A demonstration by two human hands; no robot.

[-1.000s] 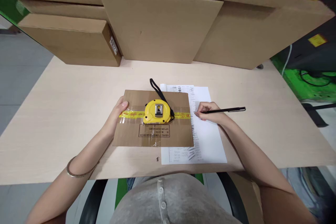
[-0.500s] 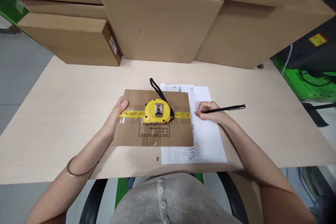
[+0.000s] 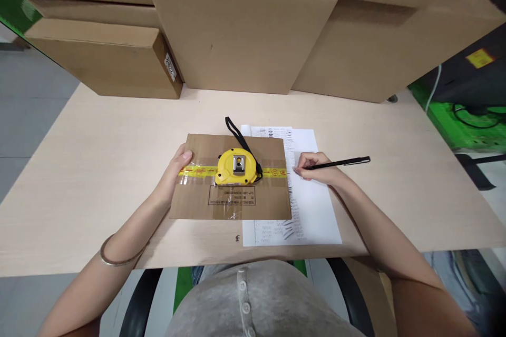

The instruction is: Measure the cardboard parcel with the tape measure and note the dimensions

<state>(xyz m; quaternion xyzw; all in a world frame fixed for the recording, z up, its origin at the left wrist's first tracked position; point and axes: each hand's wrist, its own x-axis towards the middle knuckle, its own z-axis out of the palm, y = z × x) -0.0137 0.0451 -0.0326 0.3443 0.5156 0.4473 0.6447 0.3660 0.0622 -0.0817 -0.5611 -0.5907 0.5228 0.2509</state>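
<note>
My left hand (image 3: pixel 176 168) grips the left edge of a flat brown cardboard box (image 3: pixel 193 200), thumb on top and the other fingers hidden. Yellow printed tape runs across the box, and a printed frame of text shows upside down. On top lies a yellow tape measure (image 3: pixel 227 168) with a metal clip and a black wrist strap (image 3: pixel 236 133). Partly under the box are sheets of paper (image 3: pixel 316 210) with printing and handwritten marks. My right hand (image 3: pixel 314 167) rests on the paper just right of the box, closed around a black pen (image 3: pixel 348 162).
Large cardboard boxes (image 3: pixel 241 37) stand stacked along the back of the pale table (image 3: pixel 98 179). A smaller closed carton (image 3: pixel 106 63) with a label sits at the back left. Beyond the right side are a green surface (image 3: pixel 454 126) and a dark cable.
</note>
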